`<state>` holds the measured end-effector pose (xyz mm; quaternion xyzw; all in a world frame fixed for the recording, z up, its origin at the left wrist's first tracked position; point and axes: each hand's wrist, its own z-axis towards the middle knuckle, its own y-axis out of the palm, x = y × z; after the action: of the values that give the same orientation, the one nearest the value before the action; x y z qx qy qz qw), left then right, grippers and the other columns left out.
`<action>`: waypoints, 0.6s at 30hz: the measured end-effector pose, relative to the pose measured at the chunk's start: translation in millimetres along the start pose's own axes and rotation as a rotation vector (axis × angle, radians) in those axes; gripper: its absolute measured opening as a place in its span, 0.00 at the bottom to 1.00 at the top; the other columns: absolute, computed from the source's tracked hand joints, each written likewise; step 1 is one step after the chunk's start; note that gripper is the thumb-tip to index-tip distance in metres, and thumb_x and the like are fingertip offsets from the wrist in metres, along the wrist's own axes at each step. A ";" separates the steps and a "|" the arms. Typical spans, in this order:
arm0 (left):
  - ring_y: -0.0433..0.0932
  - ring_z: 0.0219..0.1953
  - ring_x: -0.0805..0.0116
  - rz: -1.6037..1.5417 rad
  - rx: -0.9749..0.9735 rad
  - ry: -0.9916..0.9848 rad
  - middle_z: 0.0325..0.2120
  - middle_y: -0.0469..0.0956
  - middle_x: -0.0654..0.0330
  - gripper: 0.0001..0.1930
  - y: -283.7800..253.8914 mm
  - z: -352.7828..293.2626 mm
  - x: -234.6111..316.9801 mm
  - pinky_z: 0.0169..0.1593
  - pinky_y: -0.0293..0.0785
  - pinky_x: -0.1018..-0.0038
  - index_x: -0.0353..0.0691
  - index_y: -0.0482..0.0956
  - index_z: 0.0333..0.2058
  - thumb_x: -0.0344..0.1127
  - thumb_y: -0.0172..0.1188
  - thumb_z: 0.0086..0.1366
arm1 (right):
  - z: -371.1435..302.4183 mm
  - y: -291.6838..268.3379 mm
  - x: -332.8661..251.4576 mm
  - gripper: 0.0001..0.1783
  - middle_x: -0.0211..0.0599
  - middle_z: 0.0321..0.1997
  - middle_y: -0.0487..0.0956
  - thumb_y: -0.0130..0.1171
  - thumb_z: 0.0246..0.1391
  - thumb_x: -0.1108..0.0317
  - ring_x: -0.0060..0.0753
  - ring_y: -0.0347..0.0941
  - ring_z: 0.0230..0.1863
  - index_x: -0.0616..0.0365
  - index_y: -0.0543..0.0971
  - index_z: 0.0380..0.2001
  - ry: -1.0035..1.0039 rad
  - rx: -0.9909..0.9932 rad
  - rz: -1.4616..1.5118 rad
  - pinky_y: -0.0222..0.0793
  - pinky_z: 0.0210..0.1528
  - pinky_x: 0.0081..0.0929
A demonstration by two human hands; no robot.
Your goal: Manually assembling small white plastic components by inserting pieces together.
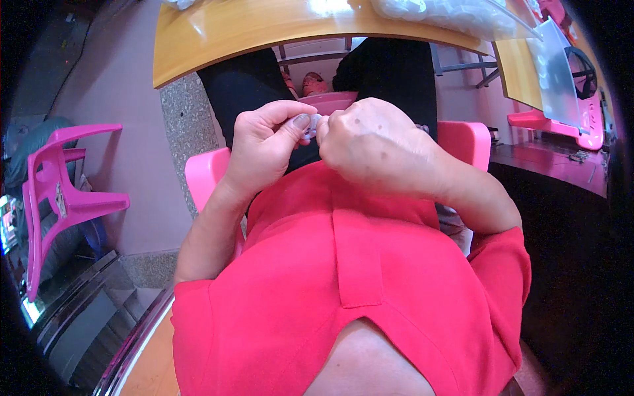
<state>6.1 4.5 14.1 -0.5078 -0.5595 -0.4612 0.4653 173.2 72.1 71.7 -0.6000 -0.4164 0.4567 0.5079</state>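
Note:
A small translucent plastic piece (312, 125) is between my two hands, above my lap and just short of the table edge. My left hand (267, 142) pinches it between thumb and fingertips. From the other side my right hand (380, 145) meets it, fingers curled in and closed on the piece. The back of that hand hides most of its fingers, so the exact grip does not show. Little of the piece's shape can be made out.
Ahead is a wooden table (264, 39) with a heap of translucent plastic pieces (449, 14). A pale translucent tray (558, 72) is at the far right. I sit on a pink chair (464, 142); another pink chair (79, 201) stands at left, near a glass-topped cabinet (99, 330).

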 end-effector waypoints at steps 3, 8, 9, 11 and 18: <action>0.74 0.27 0.80 0.004 -0.057 0.027 0.26 0.79 0.63 0.06 2.2 -0.8 2.5 0.32 0.72 0.82 0.32 0.79 0.36 0.26 0.55 0.63 | -0.5 -4.0 5.1 0.08 0.43 0.15 0.75 0.50 0.49 0.73 0.40 0.75 0.18 0.68 0.75 0.25 -0.049 -0.004 0.028 0.70 0.19 0.32; 0.75 0.28 0.78 0.140 -0.031 0.129 0.28 0.78 0.62 0.06 1.5 12.9 12.0 0.33 0.72 0.81 0.31 0.78 0.37 0.26 0.55 0.63 | -5.7 -2.9 14.3 0.06 0.44 0.18 0.76 0.51 0.45 0.73 0.42 0.76 0.20 0.66 0.75 0.27 0.045 -0.064 0.047 0.71 0.21 0.33; 0.75 0.28 0.78 0.143 0.065 0.199 0.28 0.78 0.61 0.07 0.4 16.6 18.7 0.33 0.73 0.81 0.32 0.78 0.38 0.26 0.55 0.63 | -7.3 -6.5 18.4 0.07 0.45 0.20 0.76 0.52 0.44 0.73 0.43 0.76 0.23 0.66 0.73 0.28 0.127 0.060 0.055 0.71 0.23 0.34; 0.76 0.30 0.76 0.154 0.243 0.367 0.30 0.79 0.60 0.08 -8.9 27.1 36.1 0.33 0.74 0.80 0.33 0.78 0.40 0.28 0.55 0.64 | -14.6 -14.4 26.2 0.10 0.47 0.26 0.76 0.53 0.42 0.74 0.46 0.76 0.28 0.65 0.71 0.31 0.268 0.212 0.074 0.72 0.28 0.36; 0.74 0.31 0.79 0.670 0.616 0.770 0.30 0.79 0.63 0.14 -78.1 133.6 178.5 0.37 0.71 0.82 0.35 0.78 0.44 0.35 0.60 0.61 | -55.5 6.5 41.2 0.10 0.47 0.26 0.76 0.53 0.41 0.74 0.48 0.77 0.29 0.65 0.72 0.31 0.329 0.084 0.162 0.73 0.29 0.38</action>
<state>-88.0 156.8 168.2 -0.2945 -0.2682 -0.2565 0.8807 237.0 98.2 63.8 -0.6764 -0.2584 0.4090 0.5554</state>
